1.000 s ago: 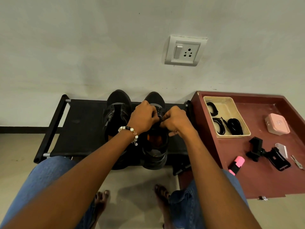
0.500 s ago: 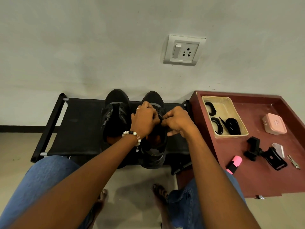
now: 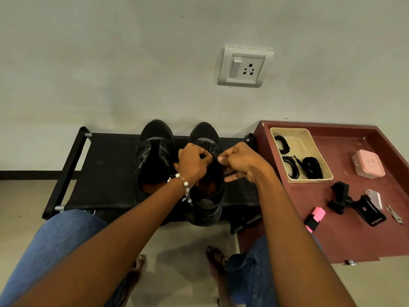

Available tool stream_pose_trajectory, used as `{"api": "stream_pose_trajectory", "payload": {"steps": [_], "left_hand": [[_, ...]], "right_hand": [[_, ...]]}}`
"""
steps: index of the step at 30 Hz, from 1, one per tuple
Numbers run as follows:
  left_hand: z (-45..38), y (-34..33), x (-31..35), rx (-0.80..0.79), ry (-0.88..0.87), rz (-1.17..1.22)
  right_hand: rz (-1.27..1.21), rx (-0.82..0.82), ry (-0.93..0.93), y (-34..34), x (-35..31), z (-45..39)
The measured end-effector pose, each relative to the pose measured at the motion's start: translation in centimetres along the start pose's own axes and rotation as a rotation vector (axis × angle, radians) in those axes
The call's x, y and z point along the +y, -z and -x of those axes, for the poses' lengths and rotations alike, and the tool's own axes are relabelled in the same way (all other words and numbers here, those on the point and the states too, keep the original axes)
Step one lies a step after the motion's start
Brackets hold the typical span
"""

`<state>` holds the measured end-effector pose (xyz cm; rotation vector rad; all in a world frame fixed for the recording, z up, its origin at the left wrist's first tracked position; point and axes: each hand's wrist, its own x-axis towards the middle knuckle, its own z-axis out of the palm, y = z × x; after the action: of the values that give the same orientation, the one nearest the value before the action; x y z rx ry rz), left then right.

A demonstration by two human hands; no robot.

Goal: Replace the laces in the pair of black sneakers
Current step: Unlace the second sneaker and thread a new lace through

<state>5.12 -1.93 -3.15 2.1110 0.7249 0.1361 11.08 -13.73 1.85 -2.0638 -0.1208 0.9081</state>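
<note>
Sneakers [image 3: 177, 169] side by side on black rack [image 3: 106, 173], mid-job: both hands' fingers [image 3: 204, 156] curled, pinching lace at right shoe's [image 3: 207, 196] eyelets; left shoe [image 3: 155, 156] seemingly laceless, spare laces [image 3: 312, 167] unused in tray [image 3: 304, 138] on table [image 3: 354, 235].

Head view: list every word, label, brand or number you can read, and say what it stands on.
No text reads clearly.
Pink case: a small embossed mark on the lid, too small to read.
Wall socket: no marking visible.
Pink highlighter: no legible label.
Black sneakers: no brand shows.
</note>
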Motion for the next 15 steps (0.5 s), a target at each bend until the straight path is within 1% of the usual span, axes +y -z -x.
{"api": "stream_pose_trajectory", "payload": {"steps": [5, 10, 15], "left_hand": [[0.9, -0.3, 1.0, 0.055, 0.065, -0.091], [1.1, -0.8, 0.7, 0.072, 0.144, 0.056], [0.7, -0.8, 0.6, 0.07, 0.178, 0.099]], "right_hand": [[-0.018, 0.034, -0.016, -0.1, 0.2, -0.3], [-0.036, 0.146, -0.008, -0.6, 0.6, -1.2], [-0.027, 0.307, -0.007, -1.6, 1.0, -2.7]]}}
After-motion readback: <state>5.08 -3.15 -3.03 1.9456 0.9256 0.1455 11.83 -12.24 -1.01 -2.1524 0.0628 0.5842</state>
